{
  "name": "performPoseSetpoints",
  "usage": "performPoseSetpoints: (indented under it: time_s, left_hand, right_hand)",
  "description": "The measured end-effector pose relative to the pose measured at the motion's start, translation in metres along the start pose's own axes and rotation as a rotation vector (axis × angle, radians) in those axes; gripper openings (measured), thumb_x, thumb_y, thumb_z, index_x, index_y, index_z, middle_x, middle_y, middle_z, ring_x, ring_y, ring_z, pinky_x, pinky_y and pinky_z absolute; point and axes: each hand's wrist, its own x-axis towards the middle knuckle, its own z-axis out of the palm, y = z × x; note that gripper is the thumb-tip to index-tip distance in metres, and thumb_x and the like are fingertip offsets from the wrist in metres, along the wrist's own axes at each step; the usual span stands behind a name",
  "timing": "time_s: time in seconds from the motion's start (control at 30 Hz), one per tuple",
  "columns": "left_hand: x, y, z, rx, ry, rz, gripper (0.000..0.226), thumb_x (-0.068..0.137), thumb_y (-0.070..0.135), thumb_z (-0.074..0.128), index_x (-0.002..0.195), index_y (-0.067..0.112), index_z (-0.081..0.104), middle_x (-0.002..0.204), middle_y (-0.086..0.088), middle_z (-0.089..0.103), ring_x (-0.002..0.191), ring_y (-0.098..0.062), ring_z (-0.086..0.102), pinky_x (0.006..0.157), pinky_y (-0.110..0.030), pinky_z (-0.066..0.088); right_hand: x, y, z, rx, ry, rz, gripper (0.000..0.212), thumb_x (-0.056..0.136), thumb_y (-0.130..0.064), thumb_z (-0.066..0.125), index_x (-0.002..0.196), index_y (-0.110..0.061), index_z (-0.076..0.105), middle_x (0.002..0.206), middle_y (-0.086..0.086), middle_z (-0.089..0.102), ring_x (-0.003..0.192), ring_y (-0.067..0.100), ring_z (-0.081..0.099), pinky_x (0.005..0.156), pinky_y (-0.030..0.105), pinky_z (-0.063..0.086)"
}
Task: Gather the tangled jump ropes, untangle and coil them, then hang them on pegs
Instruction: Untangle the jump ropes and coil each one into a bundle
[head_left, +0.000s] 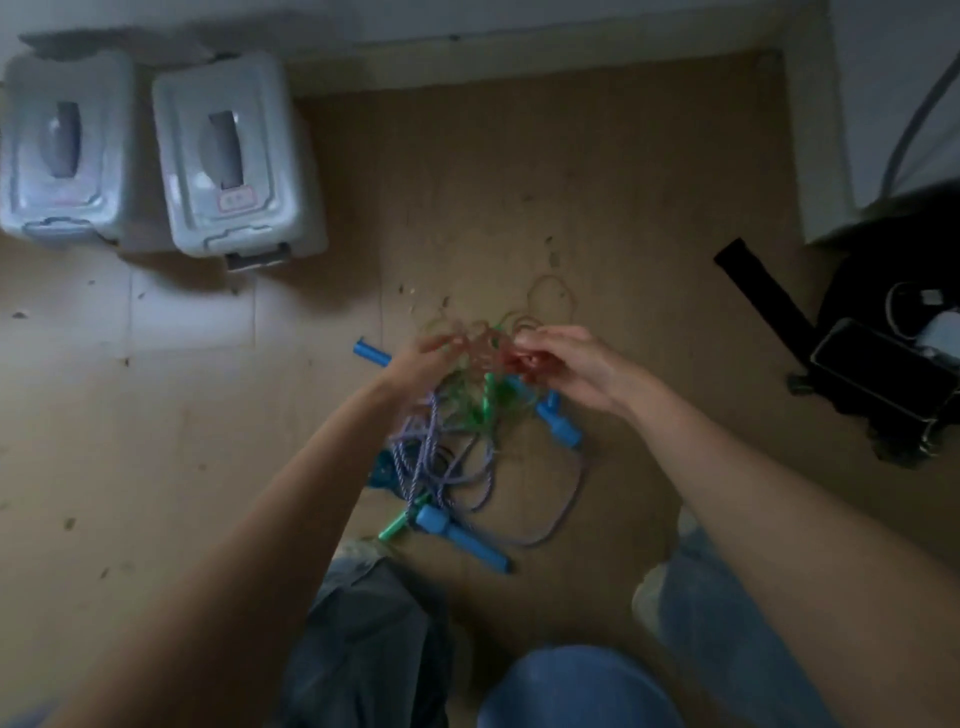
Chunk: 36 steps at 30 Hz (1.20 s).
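A tangle of jump ropes (470, 415) lies on the wooden floor in front of my knees. It holds a purple braided rope (431, 457), a green rope (478, 400) and thin reddish and tan cords (488, 343). Blue handles (457, 535) stick out at the bottom, right (558, 421) and upper left (371, 353). My left hand (415, 364) grips strands at the top left of the tangle. My right hand (566, 358) pinches the reddish cord at the top right. Both hands are blurred.
Two grey lidded plastic boxes (234, 156) stand at the upper left by the wall. A black bag with a phone (883, 364) lies at the right. My knees in jeans (571, 686) are at the bottom. Small debris dots the floor.
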Motion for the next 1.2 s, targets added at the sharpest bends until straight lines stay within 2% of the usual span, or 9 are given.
performPoseSetpoints:
  time_s: [0.13, 0.33, 0.47, 0.6, 0.77, 0.87, 0.97, 1.07, 1.2]
  left_hand:
    - [0.047, 0.011, -0.002, -0.45, -0.122, 0.023, 0.051, 0.084, 0.061, 0.041, 0.086, 0.016, 0.064, 0.085, 0.0, 0.064, 0.076, -0.014, 0.061, 0.067, -0.028, 0.05]
    - [0.059, 0.023, -0.005, -0.069, 0.193, 0.284, 0.014, 0.078, 0.016, 0.071, 0.089, 0.009, 0.065, 0.08, -0.008, 0.062, 0.064, -0.014, 0.056, 0.058, -0.022, 0.051]
    - [0.002, 0.03, -0.018, 0.006, 0.428, 0.3, 0.021, 0.075, 0.025, 0.074, 0.082, 0.007, 0.065, 0.07, -0.006, 0.061, 0.048, -0.008, 0.055, 0.041, -0.014, 0.046]
    - [-0.06, 0.043, 0.002, -0.154, 0.316, 0.413, 0.02, 0.084, 0.022, 0.065, 0.081, 0.003, 0.061, 0.078, -0.015, 0.061, 0.041, -0.007, 0.054, 0.045, -0.019, 0.047]
    - [-0.122, 0.052, 0.014, -0.022, 0.295, 0.532, 0.021, 0.088, 0.024, 0.058, 0.077, 0.008, 0.064, 0.051, 0.003, 0.063, 0.038, -0.003, 0.054, 0.037, -0.013, 0.041]
    - [-0.148, 0.054, 0.006, 0.002, 0.423, 0.555, 0.024, 0.09, 0.024, 0.056, 0.076, 0.006, 0.065, 0.05, 0.001, 0.058, 0.034, -0.004, 0.049, 0.035, -0.013, 0.037]
    - [-0.173, 0.054, 0.0, 0.078, 0.565, 0.633, 0.03, 0.091, 0.018, 0.054, 0.062, 0.011, 0.057, 0.043, 0.001, 0.049, 0.03, -0.005, 0.042, 0.034, -0.016, 0.033]
    - [-0.194, 0.052, -0.005, -0.224, 0.4, 0.644, 0.025, 0.093, 0.018, 0.051, 0.072, 0.009, 0.062, 0.049, -0.001, 0.051, 0.03, -0.004, 0.044, 0.032, -0.011, 0.03]
    - [-0.221, 0.044, -0.01, -0.475, 0.038, 0.624, 0.03, 0.085, 0.023, 0.055, 0.059, 0.015, 0.069, 0.047, 0.004, 0.051, 0.045, -0.006, 0.047, 0.048, -0.016, 0.042]
  right_hand:
    - [0.041, -0.024, -0.005, -0.242, -0.115, -0.048, 0.016, 0.086, 0.007, 0.054, 0.077, -0.006, 0.056, 0.06, 0.003, 0.065, 0.051, 0.008, 0.063, 0.052, 0.018, 0.054]
    - [0.043, -0.05, 0.011, -0.687, -0.032, -0.243, 0.022, 0.083, 0.007, 0.059, 0.075, -0.012, 0.052, 0.067, 0.008, 0.058, 0.039, 0.002, 0.056, 0.039, 0.013, 0.041]
    - [-0.008, -0.059, 0.026, -0.573, -0.021, -0.342, 0.02, 0.085, 0.005, 0.058, 0.072, -0.009, 0.054, 0.05, 0.003, 0.06, 0.033, 0.003, 0.052, 0.033, 0.011, 0.036]
    - [-0.072, -0.052, 0.022, -0.422, 0.075, -0.412, 0.023, 0.09, 0.002, 0.052, 0.072, -0.012, 0.053, 0.036, -0.005, 0.055, 0.029, 0.002, 0.049, 0.03, 0.01, 0.032]
    - [-0.13, -0.069, 0.008, -0.033, 0.29, -0.524, 0.026, 0.094, -0.003, 0.048, 0.07, -0.013, 0.049, 0.068, 0.005, 0.05, 0.052, 0.012, 0.048, 0.043, 0.021, 0.042]
    - [-0.16, -0.075, 0.018, 0.305, 0.217, -0.534, 0.021, 0.093, -0.003, 0.049, 0.074, -0.01, 0.047, 0.073, 0.007, 0.049, 0.06, 0.015, 0.049, 0.043, 0.023, 0.047]
    - [-0.191, -0.065, 0.038, -0.098, 0.08, -0.628, 0.022, 0.093, -0.003, 0.05, 0.073, -0.012, 0.051, 0.068, 0.006, 0.052, 0.055, 0.012, 0.048, 0.039, 0.018, 0.039]
    - [-0.215, -0.059, 0.04, -0.562, -0.042, -0.62, 0.018, 0.091, -0.003, 0.054, 0.074, -0.01, 0.058, 0.061, 0.002, 0.056, 0.044, 0.005, 0.05, 0.034, 0.014, 0.034]
    - [-0.228, -0.072, 0.03, -0.59, 0.236, -0.778, 0.021, 0.094, -0.005, 0.049, 0.074, -0.011, 0.054, 0.07, 0.009, 0.06, 0.048, 0.012, 0.053, 0.034, 0.016, 0.038]
